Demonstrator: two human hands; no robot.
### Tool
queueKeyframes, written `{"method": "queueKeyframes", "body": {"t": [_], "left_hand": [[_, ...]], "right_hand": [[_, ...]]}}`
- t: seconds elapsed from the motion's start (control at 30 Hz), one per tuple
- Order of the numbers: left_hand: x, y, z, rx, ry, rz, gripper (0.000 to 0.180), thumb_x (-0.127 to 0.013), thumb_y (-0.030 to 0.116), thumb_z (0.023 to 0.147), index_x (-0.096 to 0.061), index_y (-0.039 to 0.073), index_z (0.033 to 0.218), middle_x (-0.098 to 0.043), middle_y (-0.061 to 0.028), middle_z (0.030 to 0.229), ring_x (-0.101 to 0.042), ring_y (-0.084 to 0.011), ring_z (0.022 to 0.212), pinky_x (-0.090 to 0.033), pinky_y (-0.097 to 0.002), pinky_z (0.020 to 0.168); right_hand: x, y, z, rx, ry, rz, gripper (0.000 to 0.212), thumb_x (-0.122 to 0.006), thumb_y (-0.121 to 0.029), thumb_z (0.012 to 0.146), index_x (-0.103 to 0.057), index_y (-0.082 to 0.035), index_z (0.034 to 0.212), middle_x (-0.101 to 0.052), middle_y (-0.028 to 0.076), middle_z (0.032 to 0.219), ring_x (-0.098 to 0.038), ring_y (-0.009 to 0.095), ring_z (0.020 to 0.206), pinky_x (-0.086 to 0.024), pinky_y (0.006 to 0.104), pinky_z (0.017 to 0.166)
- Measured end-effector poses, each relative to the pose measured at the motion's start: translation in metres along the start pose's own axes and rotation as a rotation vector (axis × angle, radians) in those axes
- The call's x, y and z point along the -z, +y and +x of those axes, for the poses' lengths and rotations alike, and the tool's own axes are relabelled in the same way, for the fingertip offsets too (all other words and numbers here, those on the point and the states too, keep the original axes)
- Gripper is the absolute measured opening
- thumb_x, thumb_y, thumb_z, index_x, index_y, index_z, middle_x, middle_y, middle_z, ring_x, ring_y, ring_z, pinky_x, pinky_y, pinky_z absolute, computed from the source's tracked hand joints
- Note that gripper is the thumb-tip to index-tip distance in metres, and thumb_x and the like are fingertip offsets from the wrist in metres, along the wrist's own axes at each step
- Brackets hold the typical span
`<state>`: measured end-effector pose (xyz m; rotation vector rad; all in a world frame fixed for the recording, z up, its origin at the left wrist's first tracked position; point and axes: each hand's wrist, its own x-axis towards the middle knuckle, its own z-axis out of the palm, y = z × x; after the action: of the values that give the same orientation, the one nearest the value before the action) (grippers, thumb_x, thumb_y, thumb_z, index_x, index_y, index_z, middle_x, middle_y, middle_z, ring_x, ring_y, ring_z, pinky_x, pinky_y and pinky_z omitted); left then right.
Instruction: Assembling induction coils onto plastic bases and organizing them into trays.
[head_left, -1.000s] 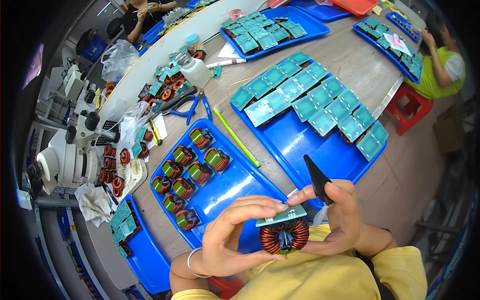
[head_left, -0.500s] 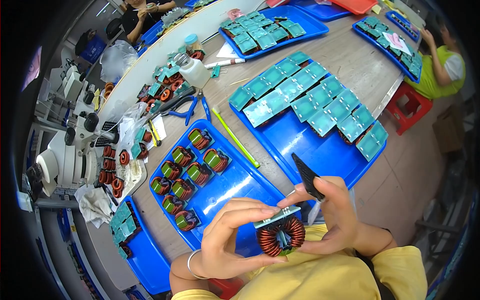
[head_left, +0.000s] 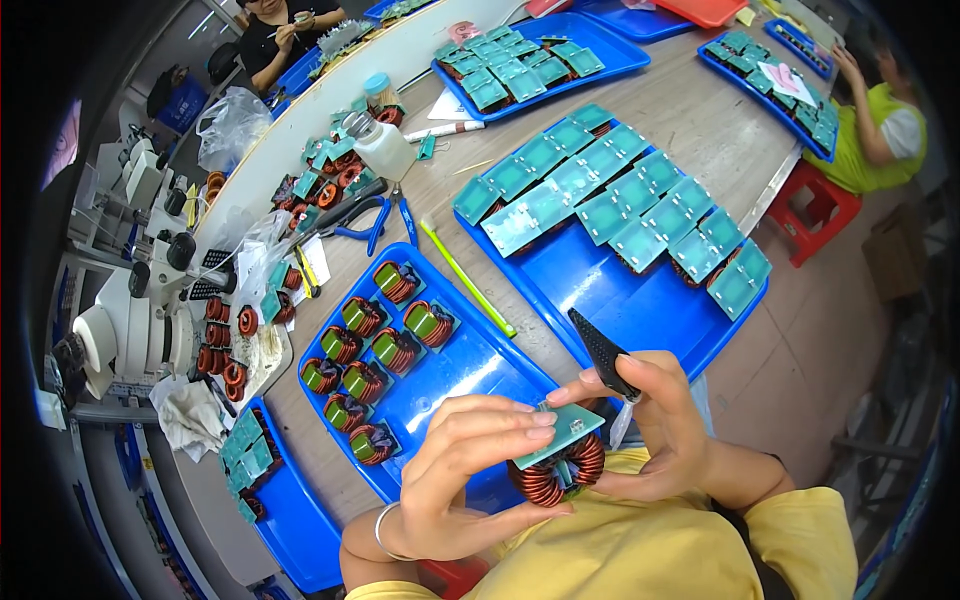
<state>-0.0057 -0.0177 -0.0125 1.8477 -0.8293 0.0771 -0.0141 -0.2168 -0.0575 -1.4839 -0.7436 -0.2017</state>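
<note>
Over the near edge of the blue tray, my left hand [head_left: 455, 475] pinches a copper-wound toroidal coil [head_left: 545, 484] with a square green circuit board [head_left: 562, 436] on top. The board faces up and is tilted. My right hand [head_left: 665, 425] grips a dark tool with a tapering, dotted black handle [head_left: 602, 352]; its working end is hidden by my fingers. My right index fingertip is close to the board's far edge, and the right thumb is against or just beside the coil's right side. Several similar coils [head_left: 395, 349] stand in the left blue tray [head_left: 470, 372].
A second blue tray [head_left: 590, 290] holds several board-topped coils; more trays lie behind. Pliers [head_left: 402, 215], a yellow-green stick [head_left: 465, 278] and a bottle [head_left: 385, 150] lie or stand on the table. A microscope [head_left: 110, 330] is at left. Other people [head_left: 880, 125] sit beyond the table.
The coil has been tipped in my hands, so the board's upper face shows more. My left fingers have shifted over the board; the black handle has moved slightly left.
</note>
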Motion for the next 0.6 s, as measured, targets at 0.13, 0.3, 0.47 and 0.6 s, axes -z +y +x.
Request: {"method": "queueKeyframes", "body": {"t": [0.13, 0.3, 0.47, 0.6], "left_hand": [[0.000, 0.000, 0.000, 0.000, -0.009, -0.015, 0.063, -0.087, 0.017, 0.051, -0.054, 0.004, 0.103, -0.060, -0.0111, 0.100, -0.053, -0.0245, 0.095, -0.042, -0.0349, 0.082], [0.001, 0.002, 0.001, 0.064, -0.026, -0.098, 0.065, -0.086, 0.019, 0.052, -0.053, 0.002, 0.105, -0.061, -0.0126, 0.097, -0.053, -0.0247, 0.095, -0.042, -0.0357, 0.082], [0.001, 0.002, -0.001, 0.128, -0.028, -0.206, 0.066, -0.085, 0.016, 0.053, -0.051, -0.002, 0.108, -0.059, -0.0156, 0.101, -0.055, -0.0264, 0.095, -0.044, -0.0355, 0.082], [-0.001, 0.001, -0.002, 0.152, -0.012, -0.371, 0.068, -0.082, 0.009, 0.058, -0.046, -0.006, 0.114, -0.055, -0.0191, 0.110, -0.055, -0.0283, 0.103, -0.044, -0.0370, 0.088]], "right_hand": [[0.001, -0.003, 0.000, 0.064, 0.041, -0.049, 0.095, -0.076, 0.005, 0.058, -0.022, -0.002, 0.135, -0.036, 0.015, 0.119, -0.055, 0.033, 0.102, -0.049, 0.0410, 0.083], [-0.001, -0.006, 0.000, 0.097, 0.133, -0.020, 0.083, -0.078, -0.001, 0.061, -0.031, 0.005, 0.129, -0.043, 0.019, 0.117, -0.057, 0.027, 0.102, -0.047, 0.0314, 0.084], [-0.001, -0.009, 0.000, 0.083, 0.129, -0.022, 0.085, -0.080, -0.006, 0.061, -0.031, 0.006, 0.129, -0.043, 0.020, 0.118, -0.059, 0.026, 0.098, -0.047, 0.0309, 0.083], [0.000, -0.013, 0.003, 0.064, 0.161, -0.048, 0.089, -0.082, -0.011, 0.059, -0.031, 0.006, 0.130, -0.043, 0.020, 0.118, -0.059, 0.024, 0.094, -0.047, 0.0305, 0.081]]}}
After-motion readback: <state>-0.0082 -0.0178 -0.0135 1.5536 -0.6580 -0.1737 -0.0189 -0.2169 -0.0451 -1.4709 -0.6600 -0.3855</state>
